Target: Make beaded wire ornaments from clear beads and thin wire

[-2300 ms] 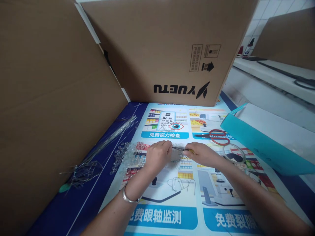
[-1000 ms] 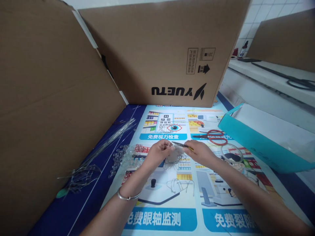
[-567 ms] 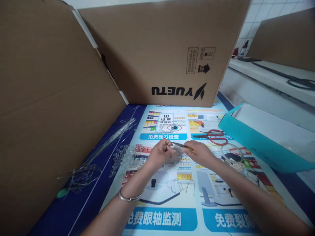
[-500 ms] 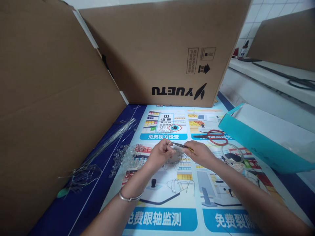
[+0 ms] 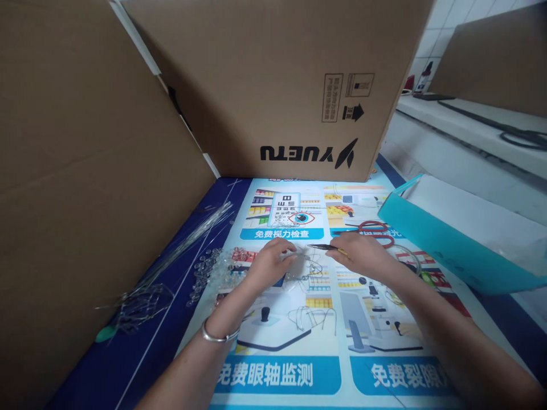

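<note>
My left hand (image 5: 268, 263) pinches a thin bent wire piece (image 5: 304, 257) just above a printed poster (image 5: 299, 364) on the table. My right hand (image 5: 358, 253) holds slim tweezers (image 5: 321, 247) with a yellow grip, their tip pointing left and a little apart from the wire. A silver bangle (image 5: 216, 335) sits on my left wrist. Below the hands lies a small tangle of bent wires (image 5: 311, 319). A heap of small clear beads (image 5: 216, 272) lies left of my left hand.
Tall cardboard panels stand at the left (image 5: 85, 171) and a printed box at the back (image 5: 282, 85). A bundle of long wires (image 5: 171, 259) lies at the left. Red-handled scissors (image 5: 372, 228) and a teal bag (image 5: 453, 239) are at the right.
My right hand with the tweezers has drawn away to the right from my left hand, opening a gap. My left hand has lowered slightly. The view has shifted a little.
</note>
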Motion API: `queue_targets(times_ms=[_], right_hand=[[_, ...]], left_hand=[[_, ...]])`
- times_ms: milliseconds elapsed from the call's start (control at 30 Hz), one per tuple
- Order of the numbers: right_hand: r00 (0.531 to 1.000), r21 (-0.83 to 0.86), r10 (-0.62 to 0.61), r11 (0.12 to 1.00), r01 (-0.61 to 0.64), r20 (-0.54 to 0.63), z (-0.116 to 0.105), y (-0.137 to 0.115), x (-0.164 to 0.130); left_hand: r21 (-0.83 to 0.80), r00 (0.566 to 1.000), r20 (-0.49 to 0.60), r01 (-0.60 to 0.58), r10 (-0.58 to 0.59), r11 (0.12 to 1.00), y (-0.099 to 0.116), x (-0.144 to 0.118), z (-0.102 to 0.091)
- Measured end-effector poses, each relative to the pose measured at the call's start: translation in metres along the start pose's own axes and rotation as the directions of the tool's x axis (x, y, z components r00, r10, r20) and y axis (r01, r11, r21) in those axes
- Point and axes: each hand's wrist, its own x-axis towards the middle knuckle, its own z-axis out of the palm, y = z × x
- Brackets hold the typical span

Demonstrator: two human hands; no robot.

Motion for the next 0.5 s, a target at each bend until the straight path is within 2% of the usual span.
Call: queue_targets(times_ms=[67,167,500], right_hand=[[1.0,-0.022,-0.022,0.999,0.023,0.02,-0.004,0.002,-0.003],[0.999,-0.06,-0.019,0.998,0.022,0.038,-0.003,0.002,-0.005],[0.999,-0.165,0.041,0.985,-0.045,-0.032,0.01,-0.009,-0.003]], left_hand=[[0.042,0.998,0.03,-0.049,0.048,0.998,0.0,-0.001,0.004],[0.128,0.996,0.072,-0.066,0.057,0.99,0.001,-0.003,0.009],[0.347,0.996,0.086,-0.003,-0.029,0.938,0.014,-0.007,0.007]])
